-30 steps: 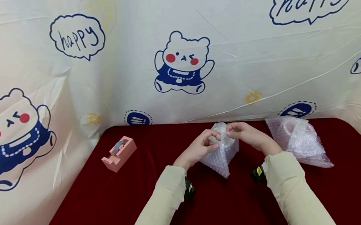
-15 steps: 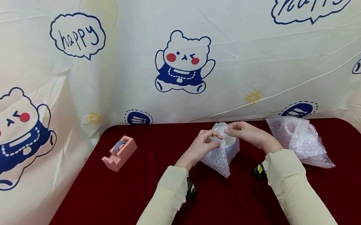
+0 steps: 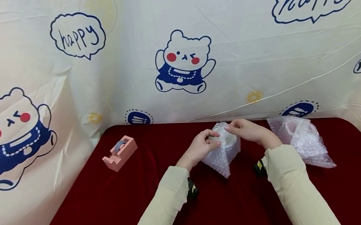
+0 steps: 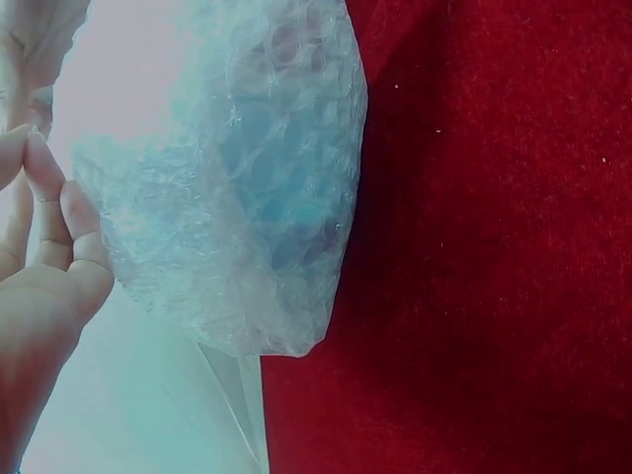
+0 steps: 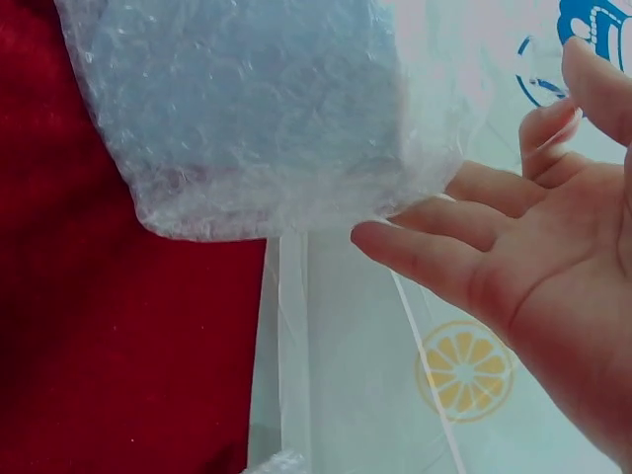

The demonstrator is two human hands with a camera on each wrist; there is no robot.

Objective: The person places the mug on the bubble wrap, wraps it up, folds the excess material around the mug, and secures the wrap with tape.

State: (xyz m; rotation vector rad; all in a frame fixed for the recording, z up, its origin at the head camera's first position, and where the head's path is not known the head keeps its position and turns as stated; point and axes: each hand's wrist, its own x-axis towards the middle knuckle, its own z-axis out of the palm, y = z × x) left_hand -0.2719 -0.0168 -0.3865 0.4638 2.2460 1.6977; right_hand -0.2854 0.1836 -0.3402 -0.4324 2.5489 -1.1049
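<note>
A bubble-wrapped bundle (image 3: 228,151) with a pale round shape inside stands near the table's far middle. Both wrist views show bluish areas through its wrap (image 4: 286,188). My left hand (image 3: 200,146) is at its top left; in the left wrist view thumb and finger pinch at the wrap's edge. Opposite it, my right hand (image 3: 248,131) has bent thumb and index finger close together above the bundle, while its other fingers (image 5: 425,252) reach out to the wrap's edge. I cannot tell whether something thin is between that thumb and index finger.
A pink tape dispenser (image 3: 120,154) with a bluish roll stands at the back left of the dark red tablecloth (image 3: 157,146). Another bubble-wrapped bundle (image 3: 304,143), with a pinkish ring showing, lies to the right. A printed white cloth (image 3: 249,61) hangs behind the table.
My right hand has risen slightly and shifted a little right, its thumb tip moving up. The left hand stays at about the same place, and the bundle has hardly moved.
</note>
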